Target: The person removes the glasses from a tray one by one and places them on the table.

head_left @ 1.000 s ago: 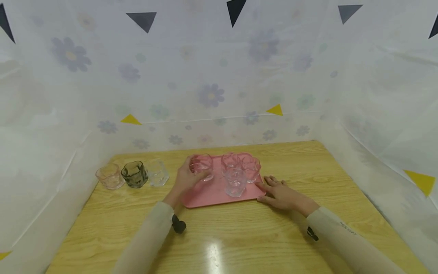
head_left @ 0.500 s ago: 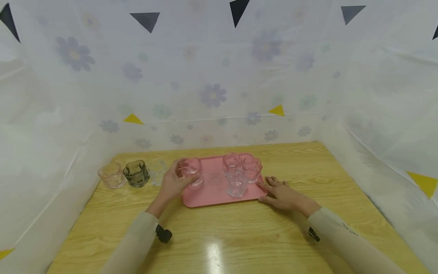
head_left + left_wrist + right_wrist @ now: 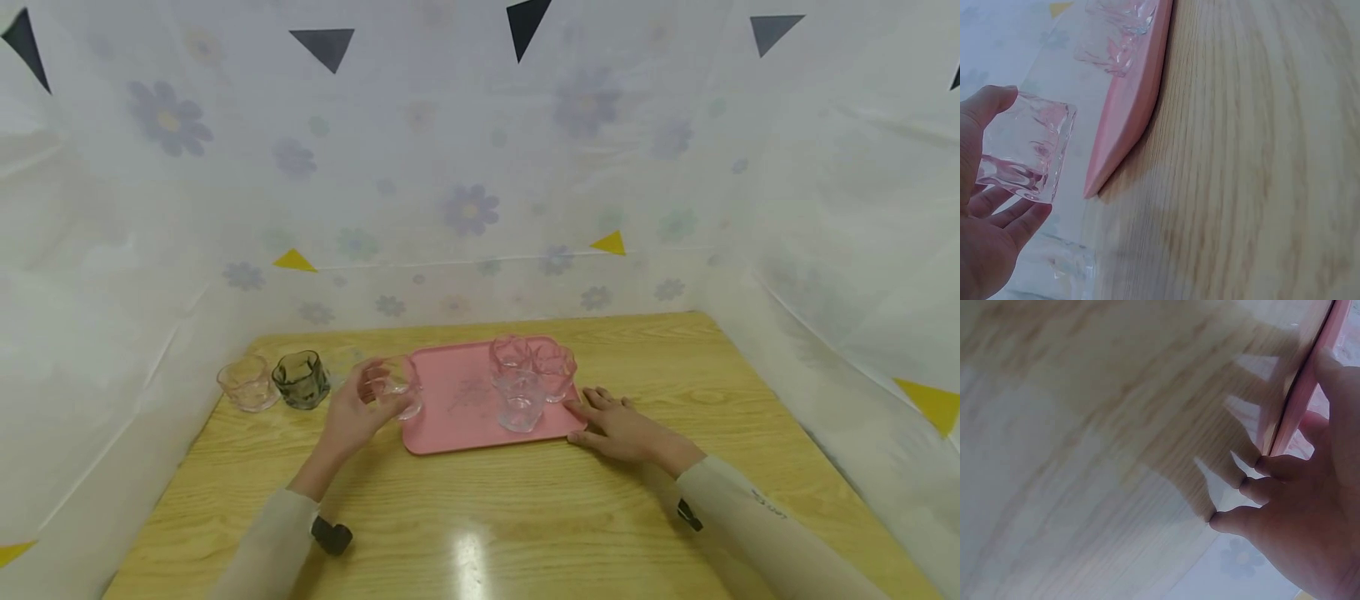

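Note:
My left hand (image 3: 348,421) grips a clear glass cup (image 3: 399,387) between thumb and fingers, raised by the left edge of a pink tray (image 3: 450,429). In the left wrist view the cup (image 3: 1029,147) lies sideways across the picture, clear of the tray's rim (image 3: 1138,106). My right hand (image 3: 622,429) rests at the tray's front right corner with its fingers spread. The right wrist view has that hand's fingertips (image 3: 1225,521) on the wood and its thumb along the tray's side. On the tray's right half stand three clear cups (image 3: 520,404), close together.
Left of the tray, a pinkish glass cup (image 3: 247,385) and a dark grey one (image 3: 302,381) stand in a row on the wooden table (image 3: 480,517). Another clear cup (image 3: 343,360) is partly hidden behind my left hand. White flowered sheeting (image 3: 405,208) encloses the table's back and sides.
My left hand has moved left with the clear cup, from over the tray's left part to its left edge. My right hand stays at the tray's corner.

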